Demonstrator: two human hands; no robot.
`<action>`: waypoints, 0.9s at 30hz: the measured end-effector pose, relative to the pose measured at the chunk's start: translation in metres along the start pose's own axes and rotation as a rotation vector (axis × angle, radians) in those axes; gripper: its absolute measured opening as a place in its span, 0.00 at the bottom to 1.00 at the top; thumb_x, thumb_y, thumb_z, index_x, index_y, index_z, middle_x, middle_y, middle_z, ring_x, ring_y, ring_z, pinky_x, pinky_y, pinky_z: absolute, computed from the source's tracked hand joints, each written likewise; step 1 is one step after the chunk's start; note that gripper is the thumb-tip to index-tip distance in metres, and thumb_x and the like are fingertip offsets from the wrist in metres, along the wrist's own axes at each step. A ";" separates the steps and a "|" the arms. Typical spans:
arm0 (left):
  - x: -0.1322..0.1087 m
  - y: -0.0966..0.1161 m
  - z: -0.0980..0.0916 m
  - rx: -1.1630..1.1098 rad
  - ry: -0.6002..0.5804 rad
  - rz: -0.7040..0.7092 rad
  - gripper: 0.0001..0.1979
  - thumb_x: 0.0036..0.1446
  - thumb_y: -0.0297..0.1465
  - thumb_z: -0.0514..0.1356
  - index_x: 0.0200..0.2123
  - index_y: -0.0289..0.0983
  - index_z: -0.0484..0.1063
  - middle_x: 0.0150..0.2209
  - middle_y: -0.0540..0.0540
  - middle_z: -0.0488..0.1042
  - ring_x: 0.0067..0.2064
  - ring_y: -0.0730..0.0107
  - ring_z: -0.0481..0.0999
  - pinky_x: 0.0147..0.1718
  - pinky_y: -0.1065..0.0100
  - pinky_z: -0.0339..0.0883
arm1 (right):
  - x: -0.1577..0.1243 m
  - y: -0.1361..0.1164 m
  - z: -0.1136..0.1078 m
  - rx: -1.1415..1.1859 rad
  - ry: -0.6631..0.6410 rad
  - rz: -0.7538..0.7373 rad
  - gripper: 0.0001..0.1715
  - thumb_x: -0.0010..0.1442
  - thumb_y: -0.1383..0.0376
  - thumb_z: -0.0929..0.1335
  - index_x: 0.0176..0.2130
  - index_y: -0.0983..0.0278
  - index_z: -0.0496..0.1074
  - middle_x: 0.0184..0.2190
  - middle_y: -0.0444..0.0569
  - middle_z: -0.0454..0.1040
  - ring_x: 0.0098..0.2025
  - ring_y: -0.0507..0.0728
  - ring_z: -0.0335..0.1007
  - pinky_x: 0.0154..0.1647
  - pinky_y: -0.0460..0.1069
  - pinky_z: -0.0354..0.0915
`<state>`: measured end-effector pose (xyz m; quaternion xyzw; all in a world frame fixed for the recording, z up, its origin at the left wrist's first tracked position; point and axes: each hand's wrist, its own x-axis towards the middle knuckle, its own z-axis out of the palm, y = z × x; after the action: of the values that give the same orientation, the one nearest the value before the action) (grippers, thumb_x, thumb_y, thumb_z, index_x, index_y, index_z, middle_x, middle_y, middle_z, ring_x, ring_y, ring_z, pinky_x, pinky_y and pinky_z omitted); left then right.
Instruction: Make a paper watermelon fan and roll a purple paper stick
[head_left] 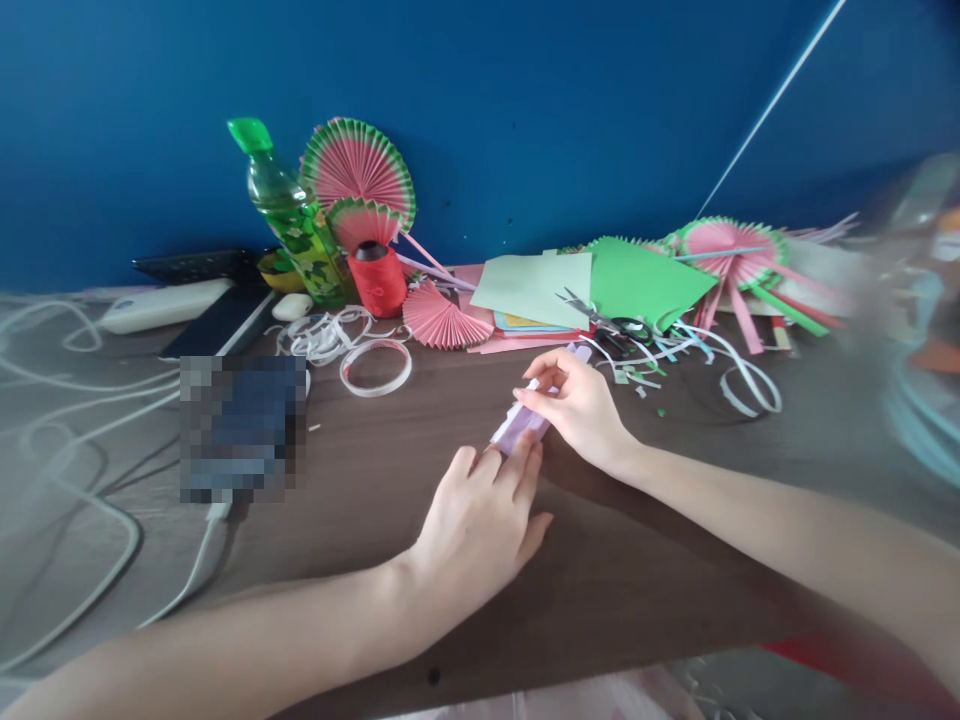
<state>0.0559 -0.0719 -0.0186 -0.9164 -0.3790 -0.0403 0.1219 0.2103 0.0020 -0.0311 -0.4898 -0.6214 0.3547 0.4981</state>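
A folded purple paper strip (512, 431) lies slantwise on the dark table, with a white edge along its left side that may be tape. My left hand (480, 510) rests palm down at the near end, fingers stretched out, fingertips touching the paper. Over the strip's middle, my right hand (581, 405) has thumb and forefinger closed in a pinch at the white edge. The strip's far end shows beyond my right hand. Scissors (600, 318) lie just past it on coloured paper. A roll of tape (376, 368) lies to the left.
Behind stand a green-capped bottle (289, 215), a red cylinder (377, 280) and pink pleated paper fans (360, 172). Green paper sheets (649, 283) and white curls (330, 335) lie around. A phone (244, 430) with cables is at left. A blue wall (525, 120) closes the back.
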 end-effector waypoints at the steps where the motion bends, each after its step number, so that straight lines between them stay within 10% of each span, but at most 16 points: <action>1: 0.000 0.000 0.000 0.000 0.000 0.001 0.26 0.62 0.38 0.44 0.58 0.30 0.59 0.58 0.42 0.63 0.44 0.62 0.67 0.38 0.61 0.58 | 0.000 0.000 0.000 0.001 -0.002 0.000 0.09 0.47 0.66 0.70 0.30 0.62 0.65 0.27 0.43 0.67 0.28 0.51 0.63 0.28 0.47 0.62; 27: -0.001 0.000 0.001 0.020 0.007 0.007 0.25 0.62 0.37 0.44 0.57 0.30 0.60 0.58 0.40 0.62 0.44 0.61 0.68 0.37 0.61 0.58 | 0.002 0.006 0.000 -0.035 -0.065 -0.052 0.07 0.49 0.66 0.69 0.30 0.61 0.65 0.29 0.43 0.66 0.29 0.52 0.63 0.30 0.49 0.63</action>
<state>0.0556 -0.0724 -0.0199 -0.9162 -0.3760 -0.0392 0.1325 0.2124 0.0052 -0.0364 -0.4704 -0.6558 0.3465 0.4781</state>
